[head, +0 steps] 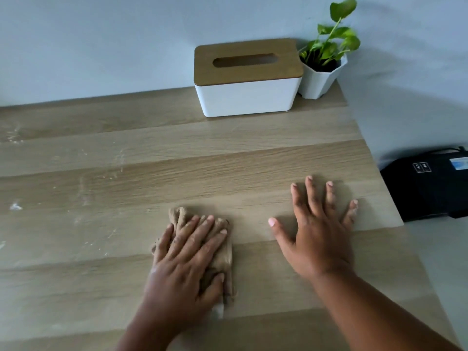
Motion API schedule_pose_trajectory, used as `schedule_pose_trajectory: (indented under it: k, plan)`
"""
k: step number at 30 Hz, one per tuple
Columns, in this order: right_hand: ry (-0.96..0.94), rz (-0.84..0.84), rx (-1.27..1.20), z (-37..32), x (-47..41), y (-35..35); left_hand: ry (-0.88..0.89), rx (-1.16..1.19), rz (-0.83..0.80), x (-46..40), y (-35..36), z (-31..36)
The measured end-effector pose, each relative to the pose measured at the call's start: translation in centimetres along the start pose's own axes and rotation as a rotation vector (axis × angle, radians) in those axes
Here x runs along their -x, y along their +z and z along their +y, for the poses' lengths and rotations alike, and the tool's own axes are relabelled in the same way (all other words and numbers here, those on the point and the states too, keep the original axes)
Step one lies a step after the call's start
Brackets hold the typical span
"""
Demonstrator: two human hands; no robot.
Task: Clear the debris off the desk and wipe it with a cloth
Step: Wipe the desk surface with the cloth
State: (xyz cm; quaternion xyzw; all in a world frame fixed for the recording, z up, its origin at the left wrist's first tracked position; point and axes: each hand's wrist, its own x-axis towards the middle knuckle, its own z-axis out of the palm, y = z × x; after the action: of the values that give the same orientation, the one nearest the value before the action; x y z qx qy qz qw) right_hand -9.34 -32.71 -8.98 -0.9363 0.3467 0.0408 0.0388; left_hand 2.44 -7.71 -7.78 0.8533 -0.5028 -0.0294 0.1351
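Note:
A crumpled brown cloth [222, 257] lies on the light wooden desk [202, 160], near its front middle. My left hand [187, 257] rests flat on top of the cloth, fingers spread over it and pressing it down. My right hand [319, 231] lies palm down on the bare desk to the right, fingers apart, holding nothing. White dusty smears and small flecks of debris [15, 206] mark the left part of the desk.
A white tissue box [245, 97] with a wooden lid stands at the back against the wall. Beside it, in the back right corner, is a small green plant in a white pot [321, 77]. A black device [428, 186] sits lower, past the desk's right edge.

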Motion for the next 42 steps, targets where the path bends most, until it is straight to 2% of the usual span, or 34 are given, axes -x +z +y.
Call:
schedule_pose_trajectory:
  k: [6, 11, 13, 17, 25, 27, 30, 33, 38, 42]
  plan:
    - [-0.009, 0.03, 0.003, 0.1, 0.0, 0.2, -0.39, -0.035, -0.017, -12.0, -0.5, -7.4]
    - [0.0, 0.013, -0.003, -0.1, -0.1, 0.1, -0.531, -0.029, -0.087, -18.0, 0.1, -8.8]
    - [0.001, 0.016, 0.0, -0.1, 0.0, 0.1, -0.514, -0.024, -0.093, -17.6, 0.2, -8.2]
    - [0.0, 0.019, 0.002, 0.0, 0.0, 0.1, -0.358, -0.026, -0.07, -13.4, 0.5, -4.6]
    - [0.015, -0.007, 0.025, 0.0, -0.1, 0.1, 0.006, -0.122, 0.003, 3.6, 2.4, 5.9]
    - [0.015, -0.009, 0.019, -0.1, -0.1, 0.0, 0.003, -0.214, 0.011, 6.7, 2.2, 5.6]
    - [0.012, -0.02, 0.021, -0.1, -0.1, -0.1, -0.133, -0.222, 0.061, 7.3, 0.9, 3.1]
    - [0.015, -0.035, 0.025, -0.2, 0.0, -0.2, -0.266, -0.142, 0.087, 4.1, 0.4, 0.5]
    - [0.004, -0.042, 0.021, -0.2, 0.0, -0.6, -0.587, -0.038, -0.028, -8.8, 0.4, -2.6]
    - [0.007, -0.047, 0.016, -0.3, 0.1, -0.8, -0.614, 0.012, -0.124, -19.6, 1.2, -2.6]
